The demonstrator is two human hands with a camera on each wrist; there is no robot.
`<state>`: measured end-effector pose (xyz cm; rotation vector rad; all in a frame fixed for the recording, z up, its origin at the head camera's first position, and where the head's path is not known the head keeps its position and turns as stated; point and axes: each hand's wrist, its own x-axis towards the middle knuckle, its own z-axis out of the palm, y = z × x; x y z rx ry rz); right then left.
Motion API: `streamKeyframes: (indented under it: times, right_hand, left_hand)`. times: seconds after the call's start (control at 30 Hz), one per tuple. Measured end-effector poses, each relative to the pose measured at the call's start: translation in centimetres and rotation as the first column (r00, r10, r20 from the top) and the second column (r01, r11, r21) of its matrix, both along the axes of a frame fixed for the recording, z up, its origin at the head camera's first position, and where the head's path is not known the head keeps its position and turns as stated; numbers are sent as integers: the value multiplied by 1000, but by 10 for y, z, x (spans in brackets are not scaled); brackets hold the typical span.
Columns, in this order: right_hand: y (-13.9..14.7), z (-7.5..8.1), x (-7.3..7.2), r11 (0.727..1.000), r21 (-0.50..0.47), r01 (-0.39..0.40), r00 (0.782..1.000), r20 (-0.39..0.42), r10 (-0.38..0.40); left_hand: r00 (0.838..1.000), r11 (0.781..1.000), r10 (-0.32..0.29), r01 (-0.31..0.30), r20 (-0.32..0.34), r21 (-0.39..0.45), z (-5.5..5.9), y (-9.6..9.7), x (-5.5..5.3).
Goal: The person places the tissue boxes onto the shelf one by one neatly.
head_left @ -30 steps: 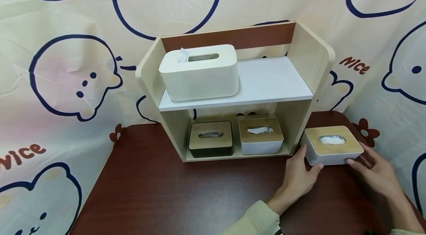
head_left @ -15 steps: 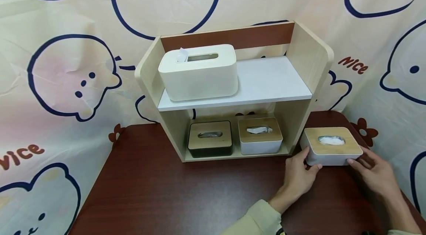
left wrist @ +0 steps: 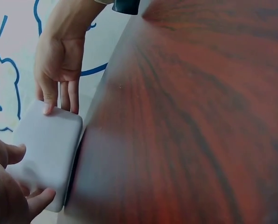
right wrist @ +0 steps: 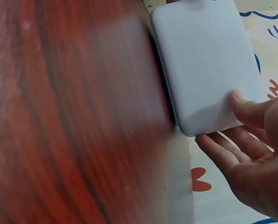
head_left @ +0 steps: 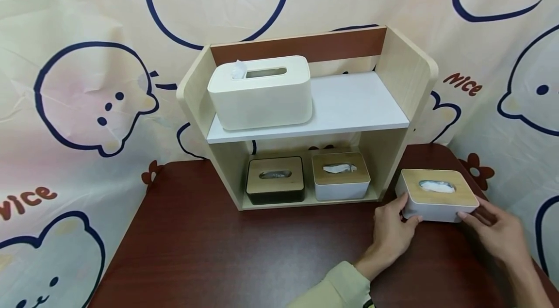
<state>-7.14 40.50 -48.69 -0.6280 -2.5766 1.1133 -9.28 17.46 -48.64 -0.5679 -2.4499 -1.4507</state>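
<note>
A white tissue box [head_left: 436, 211] with a wood-look lid stands on the brown table, right of the shelf. White tissue shows in the oval slot of its lid. My left hand [head_left: 392, 233] holds the box at its left end, thumb on the front face and fingers along the side. At the opposite end my right hand [head_left: 500, 230] grips the corner, its thumb on the front and its fingers round the right side. In the right wrist view the right thumb presses the smooth white front [right wrist: 204, 65] of the box, and the fingertips lie along its end.
A two-tier shelf [head_left: 362, 99] stands at the back. On its upper board is a large cream tissue box [head_left: 262, 104]. Below sit a dark tissue box [head_left: 276, 186] and a white one [head_left: 342, 186], both with wooden lids. A patterned cloth [head_left: 87, 17] hangs behind.
The white tissue box has come slightly toward the front of the table, with both hands on it. The left fingers sit a little lower along its side than before.
</note>
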Motion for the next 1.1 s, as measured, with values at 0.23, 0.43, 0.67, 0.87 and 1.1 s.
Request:
streamKeyframes:
  times: [0.23,0.43,0.67,0.87,1.1]
  right_hand:
    - [-1,4,10,999,52,2,1000,28,-4]
    - [-2,7,15,998,56,13,999,47,-16]
    - [-2,10,20,996,92,23,999,33,-26]
    - [-5,13,22,998,52,29,998,57,-32]
    - [-8,17,27,998,38,50,993,104,-54]
  left_hand:
    - [993,1000,28,-28,-116,-2,-2,2,0]
    - [995,1000,13,-11,-98,28,-1,2,1]
    - [997,999,-3,7,-80,51,0,2,3]
    - [996,999,13,-10,-83,43,1,1,2]
    - [996,999,16,-12,-86,45,4,-2,2]
